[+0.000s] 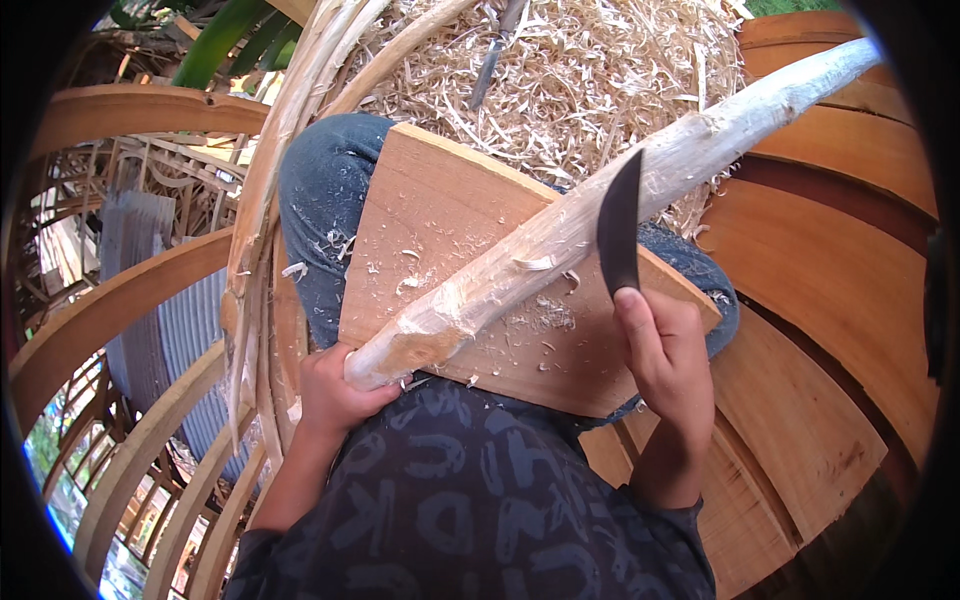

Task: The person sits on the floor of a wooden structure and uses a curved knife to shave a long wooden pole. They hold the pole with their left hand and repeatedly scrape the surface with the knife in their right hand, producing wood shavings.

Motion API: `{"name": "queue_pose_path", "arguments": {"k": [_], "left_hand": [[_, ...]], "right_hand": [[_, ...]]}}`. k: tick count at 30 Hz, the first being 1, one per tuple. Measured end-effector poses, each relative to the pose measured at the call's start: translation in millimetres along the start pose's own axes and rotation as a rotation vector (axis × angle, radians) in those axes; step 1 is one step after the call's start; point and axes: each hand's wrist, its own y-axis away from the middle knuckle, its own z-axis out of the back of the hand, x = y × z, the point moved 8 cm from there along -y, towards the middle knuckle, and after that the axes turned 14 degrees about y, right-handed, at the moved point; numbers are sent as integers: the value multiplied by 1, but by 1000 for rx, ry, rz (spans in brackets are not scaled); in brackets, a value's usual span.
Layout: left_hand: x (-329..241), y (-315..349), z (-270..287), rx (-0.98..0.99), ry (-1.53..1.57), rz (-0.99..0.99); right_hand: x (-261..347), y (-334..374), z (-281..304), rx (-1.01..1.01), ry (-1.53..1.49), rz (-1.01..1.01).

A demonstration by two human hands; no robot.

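A long, pale, peeled branch (560, 240) slants across my lap from lower left to upper right. Its near end is gripped by my left hand (338, 388), the fingers wrapped round it. In my right hand (662, 345) is a knife with a dark, curved blade (620, 225), held upright with my thumb along the base of the blade. The handle is hidden in my fist. The blade appears over the branch; whether it touches the wood I cannot tell. Under the branch, a wooden board (430, 215) rests across my thighs, sprinkled with small shavings.
Beyond my knees lies a heap of wood shavings (590, 90) with a dark narrow tool (497, 55) on it. Long split strips of wood (262, 290) stand at my left. Curved wooden planks (830, 260) rise on the right, and bent ribs (130, 295) on the left.
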Motion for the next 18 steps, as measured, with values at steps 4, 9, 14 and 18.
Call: {"name": "queue_pose_path", "arguments": {"k": [4,9,14,18], "left_hand": [[8,2,-2,-19,60,39],[6,2,-3,8,10,8],[5,2,-2,7,4,4],[5,2,-2,5,-17,-15]], "right_hand": [[10,2,-13,167,170,107],[14,-3,-5,149,186,39],[16,-3,-6,128,201,58],[12,-2,-13,181,170,28]]}}
